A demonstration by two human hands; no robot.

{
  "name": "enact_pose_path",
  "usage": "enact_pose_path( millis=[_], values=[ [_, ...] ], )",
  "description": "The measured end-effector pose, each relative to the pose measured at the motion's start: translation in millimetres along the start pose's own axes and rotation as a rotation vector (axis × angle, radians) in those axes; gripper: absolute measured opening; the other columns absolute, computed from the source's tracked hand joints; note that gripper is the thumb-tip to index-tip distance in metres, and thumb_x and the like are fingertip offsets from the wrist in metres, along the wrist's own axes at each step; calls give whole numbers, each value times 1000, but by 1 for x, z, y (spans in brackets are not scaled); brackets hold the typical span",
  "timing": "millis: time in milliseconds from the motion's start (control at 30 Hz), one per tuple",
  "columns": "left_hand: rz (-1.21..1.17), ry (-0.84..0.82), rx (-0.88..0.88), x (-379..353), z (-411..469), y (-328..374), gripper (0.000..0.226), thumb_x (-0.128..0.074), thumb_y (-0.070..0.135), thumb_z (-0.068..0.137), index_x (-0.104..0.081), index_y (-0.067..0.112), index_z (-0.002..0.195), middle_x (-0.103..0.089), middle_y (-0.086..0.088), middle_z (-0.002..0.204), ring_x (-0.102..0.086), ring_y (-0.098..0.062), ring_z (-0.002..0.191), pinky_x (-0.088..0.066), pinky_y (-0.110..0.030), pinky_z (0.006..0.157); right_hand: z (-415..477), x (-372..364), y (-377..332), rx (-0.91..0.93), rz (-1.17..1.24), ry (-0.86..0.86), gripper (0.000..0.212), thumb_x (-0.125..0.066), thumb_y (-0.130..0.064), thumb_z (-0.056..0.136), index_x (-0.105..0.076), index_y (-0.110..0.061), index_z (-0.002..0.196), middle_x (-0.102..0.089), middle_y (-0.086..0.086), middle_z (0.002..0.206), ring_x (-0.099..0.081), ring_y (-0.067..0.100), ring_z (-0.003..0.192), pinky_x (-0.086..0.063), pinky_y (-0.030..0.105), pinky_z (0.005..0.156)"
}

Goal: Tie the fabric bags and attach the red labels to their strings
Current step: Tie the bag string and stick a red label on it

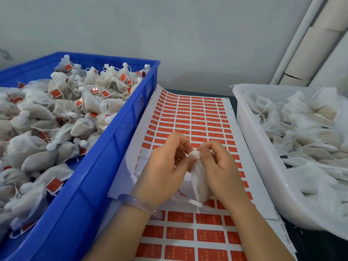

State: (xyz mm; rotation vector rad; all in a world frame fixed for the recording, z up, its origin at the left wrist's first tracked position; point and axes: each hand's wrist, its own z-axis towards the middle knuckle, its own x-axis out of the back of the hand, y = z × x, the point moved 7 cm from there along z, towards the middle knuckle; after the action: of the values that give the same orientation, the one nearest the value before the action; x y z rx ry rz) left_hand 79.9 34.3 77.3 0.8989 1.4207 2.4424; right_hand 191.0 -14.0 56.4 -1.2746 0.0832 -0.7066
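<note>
- The blue crate [105, 166] is cut off (left and bottom).
- The white tub [252, 140] is cropped at right.
- The print on the red labels [209, 236] cannot be read.

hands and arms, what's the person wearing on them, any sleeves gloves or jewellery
No gloves and no sleeves are in view: both forearms are bare up to the frame edge. The left hand has a smooth, translucent pale lilac bangle round its wrist. The right hand and its wrist carry nothing. No rings or watch show on either hand.
</note>
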Motion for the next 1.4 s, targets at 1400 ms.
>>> enact_pose_path(
  millis=[1400],
  values=[
    [-347, 41, 176, 7, 1, -5, 27, -68, 1, 79, -68, 28, 73, -70, 11, 77, -68, -6, 78, -52, -14, 67, -6, 3, -9, 11, 78, 96, 25, -36, -49, 80, -50, -30, 80, -59, -26, 77, -58, -4, 77, -47, 7, 61]
  ],
)
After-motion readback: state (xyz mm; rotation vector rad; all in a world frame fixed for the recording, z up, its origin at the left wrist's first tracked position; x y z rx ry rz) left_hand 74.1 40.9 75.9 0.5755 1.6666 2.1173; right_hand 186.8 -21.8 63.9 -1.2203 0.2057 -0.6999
